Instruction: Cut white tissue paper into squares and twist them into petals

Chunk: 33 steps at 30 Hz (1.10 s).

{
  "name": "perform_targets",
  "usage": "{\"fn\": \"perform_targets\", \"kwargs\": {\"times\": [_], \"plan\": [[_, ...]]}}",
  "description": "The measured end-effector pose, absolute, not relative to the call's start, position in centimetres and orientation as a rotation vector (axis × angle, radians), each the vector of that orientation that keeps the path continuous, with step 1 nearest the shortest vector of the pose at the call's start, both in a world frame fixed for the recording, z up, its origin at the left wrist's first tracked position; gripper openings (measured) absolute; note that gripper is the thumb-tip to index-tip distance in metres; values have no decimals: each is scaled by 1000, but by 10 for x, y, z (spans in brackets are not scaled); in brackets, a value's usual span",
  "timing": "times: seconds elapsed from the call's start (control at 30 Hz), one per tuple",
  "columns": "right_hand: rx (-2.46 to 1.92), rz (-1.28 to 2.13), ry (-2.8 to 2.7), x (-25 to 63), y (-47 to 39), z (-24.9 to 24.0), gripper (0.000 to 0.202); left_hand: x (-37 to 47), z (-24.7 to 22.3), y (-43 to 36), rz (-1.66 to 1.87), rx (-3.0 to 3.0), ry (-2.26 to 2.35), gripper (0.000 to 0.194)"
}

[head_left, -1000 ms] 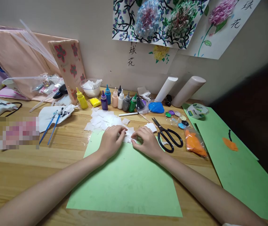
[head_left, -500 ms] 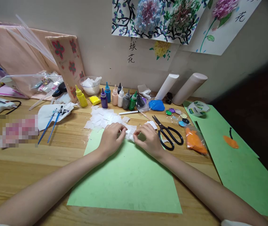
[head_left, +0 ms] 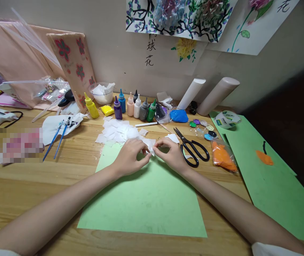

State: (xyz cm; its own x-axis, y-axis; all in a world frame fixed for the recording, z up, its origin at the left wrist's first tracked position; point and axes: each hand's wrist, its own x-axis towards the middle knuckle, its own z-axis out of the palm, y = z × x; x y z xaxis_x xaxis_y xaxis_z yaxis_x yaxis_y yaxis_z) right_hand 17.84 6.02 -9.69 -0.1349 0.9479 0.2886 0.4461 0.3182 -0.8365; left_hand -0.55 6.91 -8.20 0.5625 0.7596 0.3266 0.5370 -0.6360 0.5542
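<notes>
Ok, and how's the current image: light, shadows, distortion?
Head view: dim, uneven light, nearly black at far right; soft shadow from the left forearm on the green sheet; white scraps show little detail; wide-angle stretching towards the edges; pixelated patch at left.

White paper piece [head_left: 151, 145], creased, between the hands

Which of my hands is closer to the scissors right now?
Right. Your right hand is just left of the scissors, beside their black handles. Your left hand is farther left, on the other side of your right hand.
</notes>
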Motion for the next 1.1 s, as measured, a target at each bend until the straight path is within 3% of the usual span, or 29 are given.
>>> {"fn": "perform_targets", "kwargs": {"times": [0.63,1.1], "plan": [[-1140,514,-1984,172,49,-89,6,-6,-88,74,732,2334,1082,29],[-1461,587,-1562,180,61,-99,12,-7,-86,74,857,2227,1210,31]]}}
